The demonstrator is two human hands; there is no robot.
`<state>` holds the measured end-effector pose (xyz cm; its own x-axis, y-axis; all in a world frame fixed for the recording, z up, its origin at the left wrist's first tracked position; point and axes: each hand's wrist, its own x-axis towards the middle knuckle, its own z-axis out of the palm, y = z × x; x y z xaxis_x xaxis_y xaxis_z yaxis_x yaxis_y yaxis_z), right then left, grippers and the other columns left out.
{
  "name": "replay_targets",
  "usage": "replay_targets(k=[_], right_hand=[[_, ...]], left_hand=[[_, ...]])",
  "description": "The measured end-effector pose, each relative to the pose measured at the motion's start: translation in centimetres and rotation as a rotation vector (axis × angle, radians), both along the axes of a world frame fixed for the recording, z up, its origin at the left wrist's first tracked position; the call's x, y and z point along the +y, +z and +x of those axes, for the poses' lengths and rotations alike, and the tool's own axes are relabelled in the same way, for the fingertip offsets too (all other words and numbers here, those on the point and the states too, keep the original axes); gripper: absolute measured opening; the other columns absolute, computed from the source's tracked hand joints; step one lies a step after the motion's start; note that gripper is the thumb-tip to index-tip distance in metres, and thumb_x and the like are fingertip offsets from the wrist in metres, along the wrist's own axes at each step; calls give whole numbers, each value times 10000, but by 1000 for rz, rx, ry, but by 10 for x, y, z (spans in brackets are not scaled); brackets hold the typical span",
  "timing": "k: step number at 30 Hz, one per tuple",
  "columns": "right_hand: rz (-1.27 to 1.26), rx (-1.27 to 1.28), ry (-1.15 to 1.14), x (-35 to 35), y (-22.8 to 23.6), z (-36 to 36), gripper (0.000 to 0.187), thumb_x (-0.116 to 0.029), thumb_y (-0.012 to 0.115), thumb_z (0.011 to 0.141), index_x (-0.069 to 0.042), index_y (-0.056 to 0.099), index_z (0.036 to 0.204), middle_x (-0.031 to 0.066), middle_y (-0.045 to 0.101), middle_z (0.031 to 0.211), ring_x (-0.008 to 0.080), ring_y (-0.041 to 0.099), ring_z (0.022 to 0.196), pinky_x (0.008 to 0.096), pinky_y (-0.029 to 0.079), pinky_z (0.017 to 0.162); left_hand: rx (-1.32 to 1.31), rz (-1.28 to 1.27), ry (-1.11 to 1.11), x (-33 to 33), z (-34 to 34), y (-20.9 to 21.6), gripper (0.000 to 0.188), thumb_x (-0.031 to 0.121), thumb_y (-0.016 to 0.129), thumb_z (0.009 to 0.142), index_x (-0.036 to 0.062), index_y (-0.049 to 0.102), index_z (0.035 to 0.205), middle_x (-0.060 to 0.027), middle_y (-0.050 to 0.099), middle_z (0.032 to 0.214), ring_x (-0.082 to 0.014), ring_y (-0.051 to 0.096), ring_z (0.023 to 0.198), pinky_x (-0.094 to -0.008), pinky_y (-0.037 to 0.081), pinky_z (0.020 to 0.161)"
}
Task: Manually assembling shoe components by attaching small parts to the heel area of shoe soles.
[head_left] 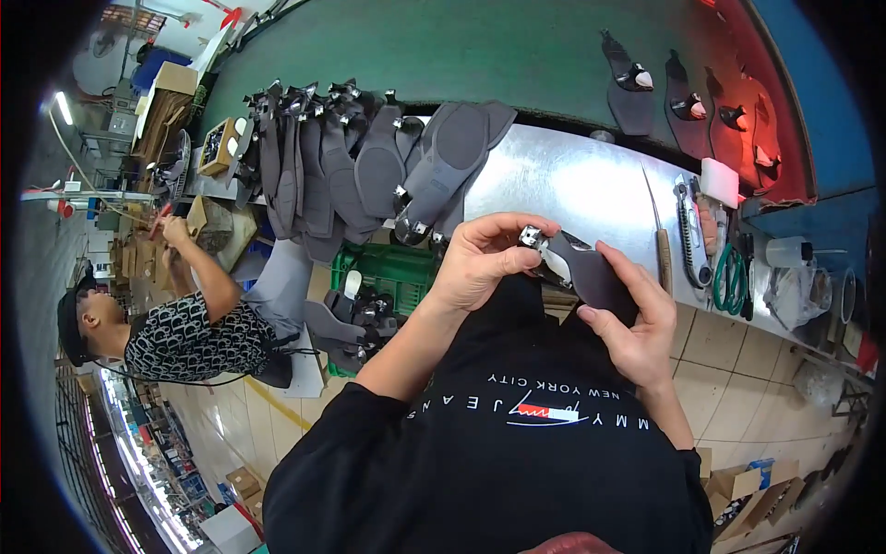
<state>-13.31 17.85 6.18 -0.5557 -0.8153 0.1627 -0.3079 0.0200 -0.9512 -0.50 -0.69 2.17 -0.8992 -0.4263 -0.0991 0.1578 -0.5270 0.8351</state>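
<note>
Between my two hands, close to my chest, is a dark grey sandal sole [598,275] with a shiny strap piece and a white part near one end. My left hand [480,263] pinches the strap end between thumb and fingers. The other end is gripped by my right hand [641,323], thumb on the near side and fingers along the far edge. Ahead and to the left, several similar grey sandal soles [380,166] lie overlapped in a row on the metal table [544,171].
A green conveyor belt [517,55] runs beyond the table, carrying several sandals [632,92] at the right under red light. An awl [663,249], a utility knife [690,231] and a green coil [729,282] lie right. A green crate [397,277] stands below left; a co-worker [194,323] works farther left.
</note>
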Motion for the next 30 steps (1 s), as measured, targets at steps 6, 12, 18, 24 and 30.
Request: replay_targets(k=[6, 12, 18, 24, 30], right_hand=[[-94, -9, -19, 2, -11, 5, 512, 18, 723, 702, 15, 606, 1201, 159, 654, 1048, 237, 643, 933, 297, 485, 831], [-62, 47, -6, 4, -6, 2, 484, 31, 708, 707, 14, 619, 1182, 162, 655, 1049, 255, 644, 930, 307, 485, 836], [-99, 22, -19, 5, -9, 2, 484, 30, 705, 709, 11, 619, 1185, 162, 658, 1032, 249, 644, 908, 307, 488, 820], [-75, 41, -3, 4, -4, 1, 484, 34, 698, 713, 11, 617, 1189, 159, 657, 1015, 243, 642, 876, 302, 490, 803], [-60, 106, -7, 2, 2, -1, 482, 32, 699, 697, -6, 632, 1172, 142, 646, 922, 242, 640, 790, 300, 495, 717]], left_hand=[[-16, -20, -22, 2, 1, 2, 347, -43, 702, 746, -17, 646, 1087, -182, 644, 1119, -239, 610, 1061, -348, 509, 911], [-5, -33, -25, 4, -1, 4, 337, -21, 723, 736, -17, 656, 1066, -183, 652, 1099, -242, 609, 1064, -358, 498, 923], [-9, -37, -40, 4, -4, 6, 343, -36, 717, 731, -20, 655, 1069, -192, 650, 1101, -251, 609, 1065, -362, 495, 928], [-34, -77, -35, 3, -2, 6, 340, -62, 707, 720, -28, 663, 1055, -195, 650, 1105, -250, 609, 1068, -344, 498, 910], [32, -231, -44, 1, -3, 8, 356, -67, 706, 741, -24, 681, 1094, -146, 656, 1131, -170, 628, 1010, -245, 516, 808]])
